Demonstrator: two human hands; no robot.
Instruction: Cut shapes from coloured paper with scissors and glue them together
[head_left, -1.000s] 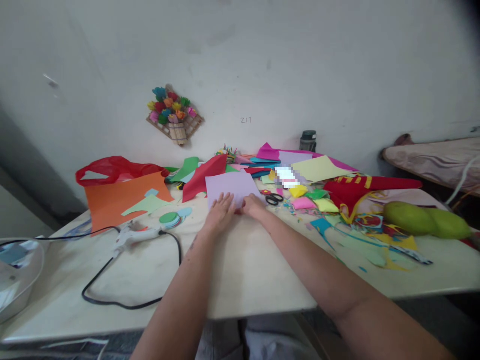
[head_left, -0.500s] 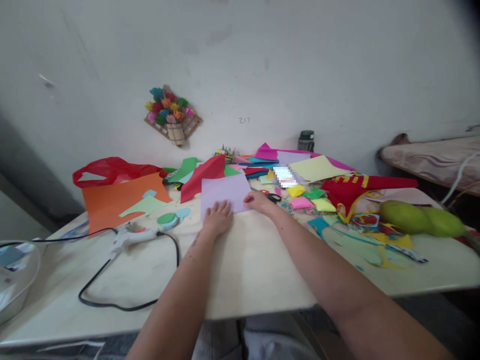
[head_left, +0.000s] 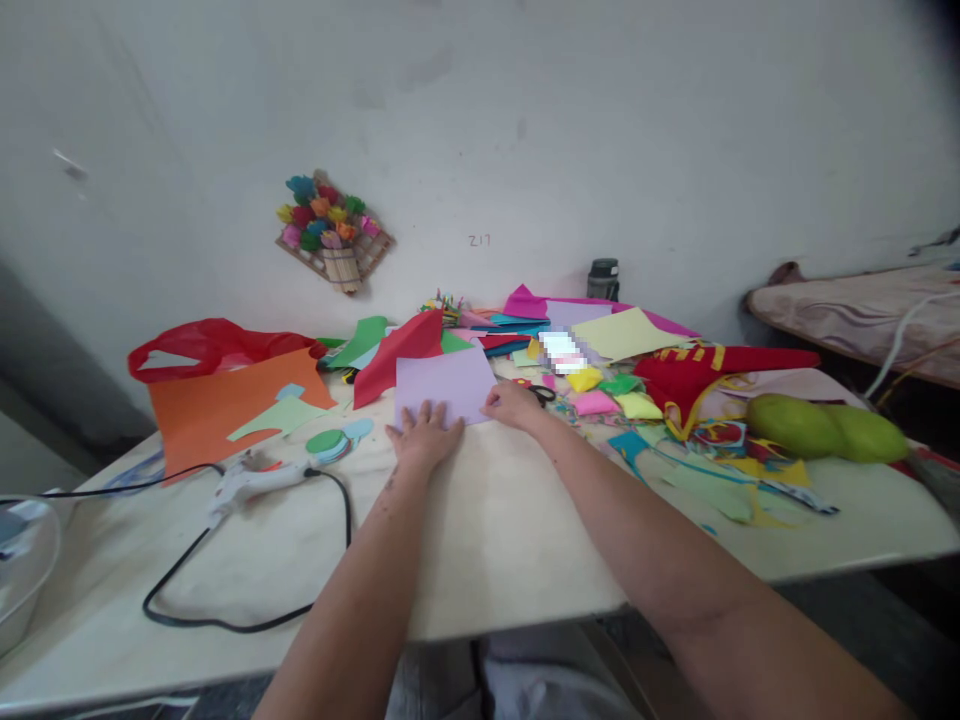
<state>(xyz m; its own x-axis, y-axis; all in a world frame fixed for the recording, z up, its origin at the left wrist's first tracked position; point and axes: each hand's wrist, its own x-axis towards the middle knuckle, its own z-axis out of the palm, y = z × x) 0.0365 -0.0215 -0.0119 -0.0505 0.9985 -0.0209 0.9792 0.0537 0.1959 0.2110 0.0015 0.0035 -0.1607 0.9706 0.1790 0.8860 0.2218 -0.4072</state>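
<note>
A sheet of lilac paper [head_left: 444, 380] lies on the table in front of me. My left hand [head_left: 426, 436] rests flat on its near edge with the fingers spread. At the sheet's near right corner, my right hand [head_left: 511, 405] pinches the paper between thumb and fingers. Just behind that hand are black-handled scissors [head_left: 541, 394], partly covered. A red sheet [head_left: 401, 355] stands folded behind the lilac paper on the left. Green and blue paper circles [head_left: 330, 444] lie stacked to the left of my left hand.
A white glue gun [head_left: 251, 482] with a looping black cord lies at the left, near an orange sheet [head_left: 180, 420] and a plastic tub [head_left: 30, 575]. To the right are paper scraps [head_left: 596, 402], a phone [head_left: 562, 352], red cloth [head_left: 682, 390] and green fruit [head_left: 795, 425].
My left hand has shifted slightly left along the near edge, and its fingers have spread wider. My right hand still pinches the corner. The whole view has shifted slightly.
</note>
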